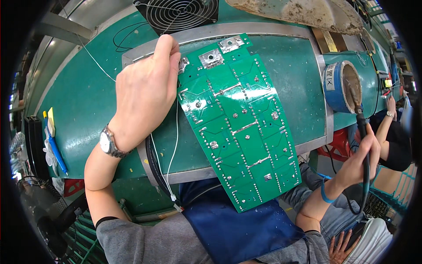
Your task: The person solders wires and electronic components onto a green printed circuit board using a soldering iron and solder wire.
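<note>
- Your left hand (148, 86) was pinched on the upper-left edge of the green circuit board (246, 132); your right hand (358, 163) was closed round the soldering iron (361, 124), well apart from the left.
- The board slanted across the middle of the view, soldered side toward you, its far end near the top bar of the metal frame (193, 176), its near end past the lower bar and over your blue apron (246, 237).
- Between the board's right edge and the frame's right bar you had a stretch of green tabletop (301, 101); on the left, white wires (168, 180) ran close to the board.
- The iron's front end reached into the blue-sided round holder (336, 88).
- Your left fingertips were partly hidden, the iron's tip was hard to make out, and the upper edge cut off the fan (180, 16); you couldn't tell whether the board touched the frame.
</note>
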A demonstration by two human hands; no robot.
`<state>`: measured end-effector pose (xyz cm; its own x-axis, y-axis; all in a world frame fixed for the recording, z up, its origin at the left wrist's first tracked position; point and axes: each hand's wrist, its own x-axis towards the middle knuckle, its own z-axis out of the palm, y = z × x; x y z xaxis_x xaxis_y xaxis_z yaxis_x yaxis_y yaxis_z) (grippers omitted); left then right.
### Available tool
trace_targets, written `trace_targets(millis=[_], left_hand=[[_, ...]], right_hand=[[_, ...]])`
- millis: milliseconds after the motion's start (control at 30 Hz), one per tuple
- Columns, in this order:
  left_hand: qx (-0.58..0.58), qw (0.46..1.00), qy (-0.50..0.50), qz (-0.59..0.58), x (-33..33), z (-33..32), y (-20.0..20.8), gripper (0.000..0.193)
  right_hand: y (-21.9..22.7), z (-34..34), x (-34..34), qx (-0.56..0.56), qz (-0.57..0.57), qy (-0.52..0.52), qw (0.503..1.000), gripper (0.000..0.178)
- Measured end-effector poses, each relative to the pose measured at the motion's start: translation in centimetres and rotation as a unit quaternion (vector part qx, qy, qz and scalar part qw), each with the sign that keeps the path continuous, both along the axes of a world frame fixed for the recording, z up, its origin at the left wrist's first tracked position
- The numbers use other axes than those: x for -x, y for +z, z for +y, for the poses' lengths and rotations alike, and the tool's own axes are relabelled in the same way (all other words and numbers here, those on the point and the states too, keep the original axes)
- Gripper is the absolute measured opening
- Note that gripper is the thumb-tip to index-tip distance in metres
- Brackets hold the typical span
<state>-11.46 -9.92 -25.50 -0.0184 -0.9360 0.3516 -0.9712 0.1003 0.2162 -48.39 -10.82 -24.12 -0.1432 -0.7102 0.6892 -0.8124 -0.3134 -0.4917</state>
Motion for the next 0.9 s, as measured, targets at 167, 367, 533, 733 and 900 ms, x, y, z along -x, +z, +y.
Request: trace_targets(millis=[167,367,533,733,900], left_hand=[[0.148,0.986,-0.074,0.017,1.7,-1.8,1.2,0.008],[0.094,0.965,-0.190,0.153,3.8,-3.1,-0.5,0.008],[0.015,0.973,-0.198,0.120,3.6,-0.7,-0.6,0.021],[0.034,0.967,-0.166,0.191,3.7,-2.3,-0.5,0.014],[0.083,0.975,-0.157,0.133,3.7,-2.5,-1.3,0.015]], right_hand=[[1.6,0.8,-0.9,0.030,-0.001,0.103,0.994,0.029],[3.4,0.1,-6.3,-0.008,0.072,0.233,0.970,0.026],[3.6,-1.0,-8.0,-0.042,0.079,0.281,0.955,0.022],[4.7,-2.0,-8.8,-0.083,0.110,0.328,0.934,0.016],[4.3,-2.7,-10.0,-0.088,0.125,0.348,0.925,0.019]])
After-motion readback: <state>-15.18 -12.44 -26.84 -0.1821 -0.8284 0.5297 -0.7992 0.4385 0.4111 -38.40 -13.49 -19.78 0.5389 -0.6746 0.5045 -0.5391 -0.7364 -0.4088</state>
